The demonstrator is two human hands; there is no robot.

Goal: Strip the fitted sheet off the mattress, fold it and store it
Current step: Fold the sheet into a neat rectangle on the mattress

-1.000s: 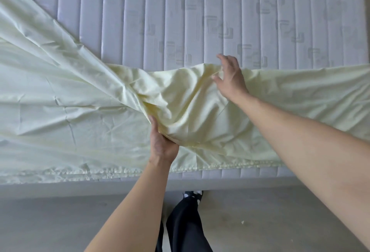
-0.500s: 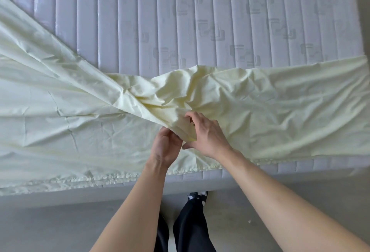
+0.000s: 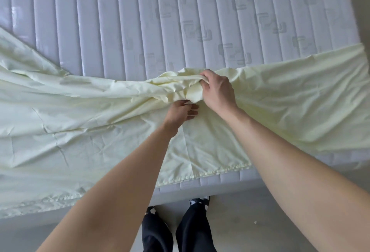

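Bare quilted mattress [image 3: 180, 21] fills the far half, pale yellow fitted sheet [image 3: 80, 127] pulled back over the near half w/ elastic hem at the edge. Right hand [image 3: 217, 89] grips a bunched fold mid-bed; left hand [image 3: 181, 112] just below, fingers pinching cloth.

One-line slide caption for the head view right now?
Right hand grips a bunched fold of the pale yellow fitted sheet over the quilted mattress; left hand touches the fabric just below.

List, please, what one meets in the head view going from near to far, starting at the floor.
Floor → elasticated sheet hem → left hand → right hand → bare quilted mattress.
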